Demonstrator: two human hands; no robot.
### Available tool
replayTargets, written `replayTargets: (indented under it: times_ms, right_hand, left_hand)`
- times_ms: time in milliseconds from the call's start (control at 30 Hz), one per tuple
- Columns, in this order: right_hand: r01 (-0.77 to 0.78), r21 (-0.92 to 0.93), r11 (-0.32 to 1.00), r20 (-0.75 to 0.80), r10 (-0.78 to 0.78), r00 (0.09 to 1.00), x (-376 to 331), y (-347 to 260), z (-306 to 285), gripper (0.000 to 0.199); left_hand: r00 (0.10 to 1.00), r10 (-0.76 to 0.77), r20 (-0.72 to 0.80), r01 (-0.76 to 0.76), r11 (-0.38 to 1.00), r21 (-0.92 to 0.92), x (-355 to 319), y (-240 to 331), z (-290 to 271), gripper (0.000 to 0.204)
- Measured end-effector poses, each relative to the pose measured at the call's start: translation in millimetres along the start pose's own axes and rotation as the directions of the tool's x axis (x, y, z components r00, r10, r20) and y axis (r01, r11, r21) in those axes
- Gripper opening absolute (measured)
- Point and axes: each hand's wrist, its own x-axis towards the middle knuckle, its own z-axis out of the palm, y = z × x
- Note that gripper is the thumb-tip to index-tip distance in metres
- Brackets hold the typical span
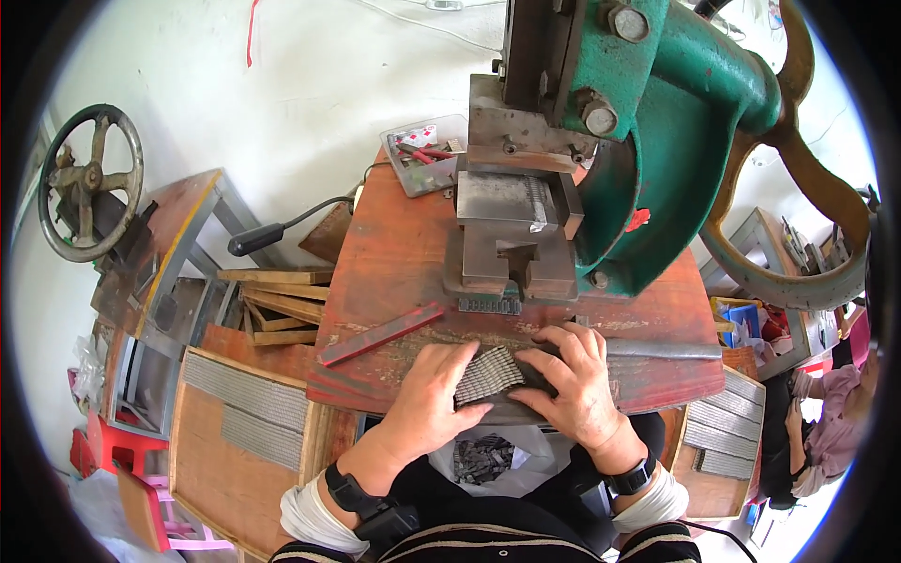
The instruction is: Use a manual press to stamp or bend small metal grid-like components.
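At a worn red table (375,253), with a green press (676,197) beyond the grip, pinching a ribbed grey bundle (490,377) in the left hand (422,394), between thumb and fingers, with the right hand (580,389) curled just beside; cannot tell whether gripping too. Seemingly squaring up the bundle between both hands, probably calling next for even pressure. Cannot make out any writing on bundle or press.

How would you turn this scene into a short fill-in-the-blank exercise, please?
The large press is painted ____.
Flanked by the left hand and right hand, a ridged block sits ____ them.
On the table, a red bar lies to the ____ of the press.

Missing words: green; between; left.
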Motion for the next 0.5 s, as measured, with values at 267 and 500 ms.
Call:
replayTargets:
  times_ms: [267, 500]
  right_hand:
    - [-0.006, -0.054, 0.999, -0.034, 0.004, 0.999, -4.8, -0.6, -2.7, 0.044]
    - [-0.084, -0.05, 0.995, -0.053, 0.081, 0.995, -3.5, 1.2, 5.5, 0.031]
  left_hand:
    - [0.992, 0.002, 0.126, 0.015, 0.991, -0.134, 1.0, -5.5, -11.6, 0.069]
    - [0.987, -0.029, 0.156, 0.045, 0.994, -0.101, 4.3, -3.7, -14.1, 0.068]
